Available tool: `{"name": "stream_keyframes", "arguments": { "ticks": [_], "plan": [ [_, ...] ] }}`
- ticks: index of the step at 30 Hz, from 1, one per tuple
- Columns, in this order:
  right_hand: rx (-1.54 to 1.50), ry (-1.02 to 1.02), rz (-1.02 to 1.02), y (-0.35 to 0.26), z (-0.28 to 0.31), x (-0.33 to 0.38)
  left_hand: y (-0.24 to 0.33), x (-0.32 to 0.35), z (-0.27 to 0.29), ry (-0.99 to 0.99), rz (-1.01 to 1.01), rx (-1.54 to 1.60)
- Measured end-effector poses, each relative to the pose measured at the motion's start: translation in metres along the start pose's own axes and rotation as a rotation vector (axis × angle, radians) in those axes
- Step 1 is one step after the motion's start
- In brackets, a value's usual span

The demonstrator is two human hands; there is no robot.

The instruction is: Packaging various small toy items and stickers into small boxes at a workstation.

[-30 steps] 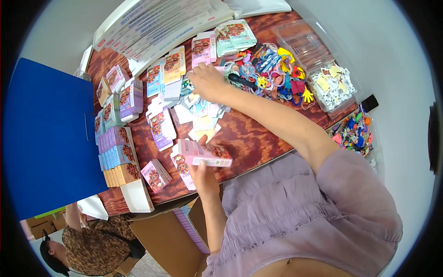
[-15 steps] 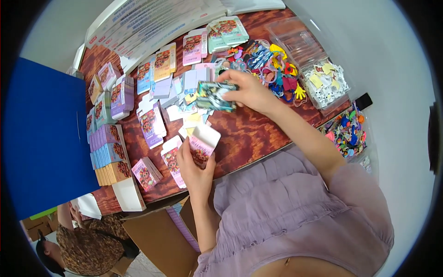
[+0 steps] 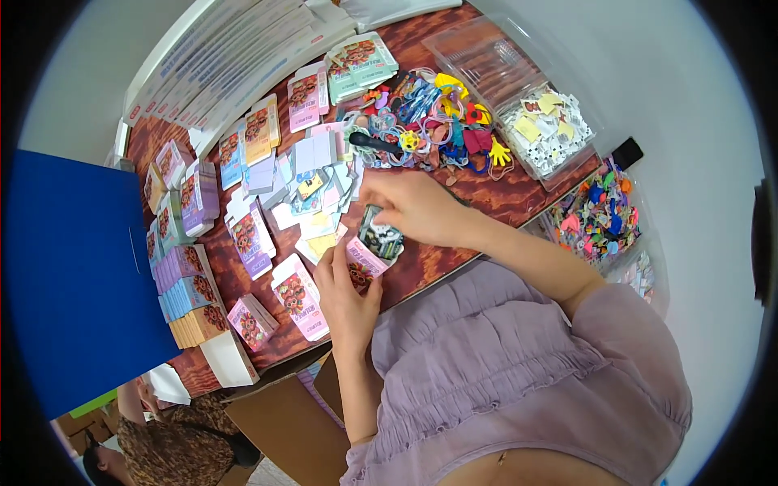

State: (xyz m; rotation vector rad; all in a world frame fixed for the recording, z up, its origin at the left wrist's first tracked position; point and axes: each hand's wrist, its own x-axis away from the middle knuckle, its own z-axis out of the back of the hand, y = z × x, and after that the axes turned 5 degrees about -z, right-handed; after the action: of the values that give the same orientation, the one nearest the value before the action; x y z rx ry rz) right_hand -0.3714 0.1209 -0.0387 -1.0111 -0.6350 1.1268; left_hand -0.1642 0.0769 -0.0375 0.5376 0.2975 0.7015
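My left hand point(image 3: 347, 290) is closed around a small pink printed box point(image 3: 366, 263) near the table's front edge. At the box's top, my right hand point(image 3: 413, 207) grips a dark green, shiny pack of cards point(image 3: 381, 236), whose lower part sits in the box's opening. How deep it goes is hidden. Left of my left hand lie flat pink cartons point(image 3: 300, 298) and a pink stack of small boxes or cards point(image 3: 253, 321). Beyond both hands is a loose heap of white and pale cards point(image 3: 318, 191).
Colourful small toys and bands point(image 3: 433, 121) are piled beyond my right hand. A clear plastic tray point(image 3: 559, 174) holds paper pieces. Printed boxes point(image 3: 194, 279) are stacked left, beside a blue panel point(image 3: 81, 275). An open cardboard carton point(image 3: 284, 417) stands below the table edge. Another person point(image 3: 174, 441) is at lower left.
My right hand has brought the card pack down from above the card heap into the pink box's opening. My left hand still holds the box. The whole view has shifted slightly.
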Motion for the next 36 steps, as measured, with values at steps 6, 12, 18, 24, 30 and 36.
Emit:
{"name": "stream_keyframes", "arguments": {
  "ticks": [6, 12, 18, 24, 30, 36],
  "plan": [
    [-0.074, -0.009, -0.154, -0.012, -0.008, 0.010, 0.002, -0.007, -0.006, 0.065, 0.038, 0.211],
    [0.250, 0.116, 0.301, -0.003, -0.017, 0.017, 0.000, -0.003, -0.016, 0.140, -0.010, 0.114],
    [0.238, 0.343, 0.006, 0.026, 0.030, -0.046, -0.003, 0.004, -0.018, 0.104, 0.097, 0.445],
    [0.636, 0.339, -0.093, 0.063, 0.032, -0.082, -0.013, 0.005, -0.021, 0.132, 0.168, 1.321],
    [0.528, 0.273, -0.138, 0.069, 0.047, -0.083, -0.024, 0.008, -0.022, 0.091, 0.215, 1.330],
    [0.110, 0.295, -0.197, 0.069, 0.088, -0.083, -0.010, 0.005, -0.008, 0.071, 0.265, 1.091]
  ]
}}
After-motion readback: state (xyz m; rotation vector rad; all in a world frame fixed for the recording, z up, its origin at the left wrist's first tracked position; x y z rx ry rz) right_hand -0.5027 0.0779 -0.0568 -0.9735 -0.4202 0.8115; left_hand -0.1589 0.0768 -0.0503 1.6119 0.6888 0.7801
